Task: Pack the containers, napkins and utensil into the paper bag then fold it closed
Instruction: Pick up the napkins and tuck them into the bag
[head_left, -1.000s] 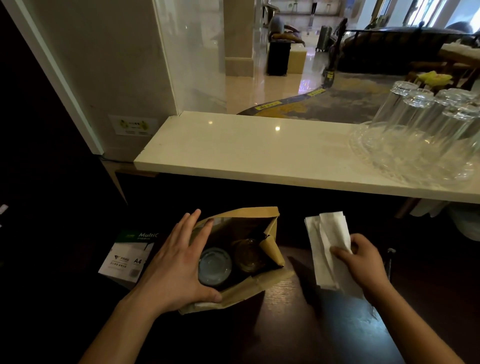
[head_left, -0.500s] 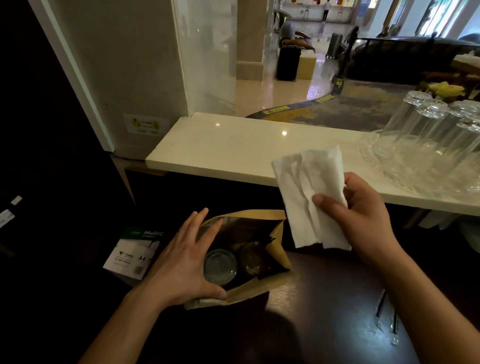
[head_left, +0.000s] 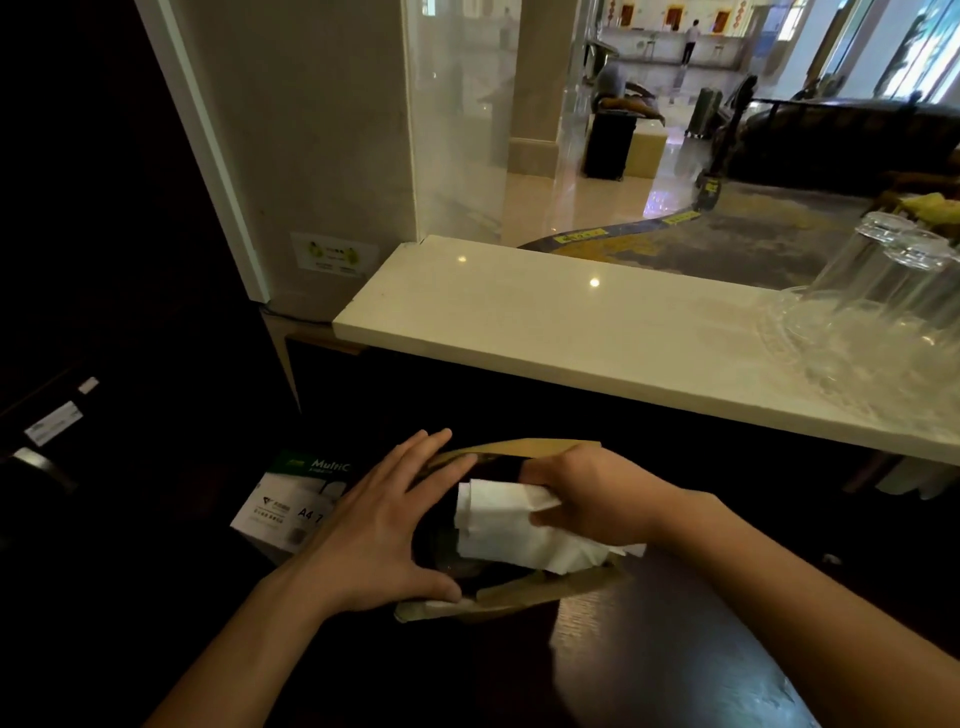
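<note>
A brown paper bag (head_left: 524, 592) stands open on the dark wooden table. My left hand (head_left: 379, 525) rests flat against the bag's left side, fingers spread, thumb along the near rim. My right hand (head_left: 592, 499) grips white paper napkins (head_left: 509, 530) and holds them over and partly inside the bag's mouth. The napkins hide the containers inside the bag. No utensil shows in this view.
A white box of A4 paper (head_left: 291, 499) sits left of the bag, lower down. A pale stone counter (head_left: 571, 332) runs behind the bag, with upturned clear glasses (head_left: 872, 312) on a glass tray at its right end. Dark table surface (head_left: 649, 665) extends to the near right.
My right hand brought the napkins down from above the counter edge into the bag's mouth, covering the containers. My left hand stayed against the bag's left side.
</note>
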